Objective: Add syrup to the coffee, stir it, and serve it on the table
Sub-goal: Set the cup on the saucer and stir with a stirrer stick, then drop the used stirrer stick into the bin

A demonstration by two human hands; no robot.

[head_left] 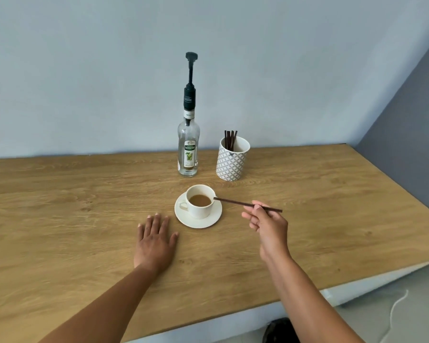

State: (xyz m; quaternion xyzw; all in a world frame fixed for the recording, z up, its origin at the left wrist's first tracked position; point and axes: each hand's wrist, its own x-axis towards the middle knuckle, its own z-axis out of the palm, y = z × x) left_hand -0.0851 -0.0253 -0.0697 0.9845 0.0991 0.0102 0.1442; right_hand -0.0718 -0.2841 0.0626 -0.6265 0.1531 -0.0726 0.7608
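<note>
- Head view: right hand fingers pinch a brown stirrer, its tip at the coffee cup rim.
- Left hand lies flat, fingers spread, on the desk beside the saucer.
- Syrup bottle stands beyond both hands.

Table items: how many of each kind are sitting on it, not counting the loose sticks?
Syrup bottle: 1
Patterned holder of stir sticks: 1
Coffee cup: 1
Saucer: 1
Total: 4
One more stir stick is in the right hand.
</note>
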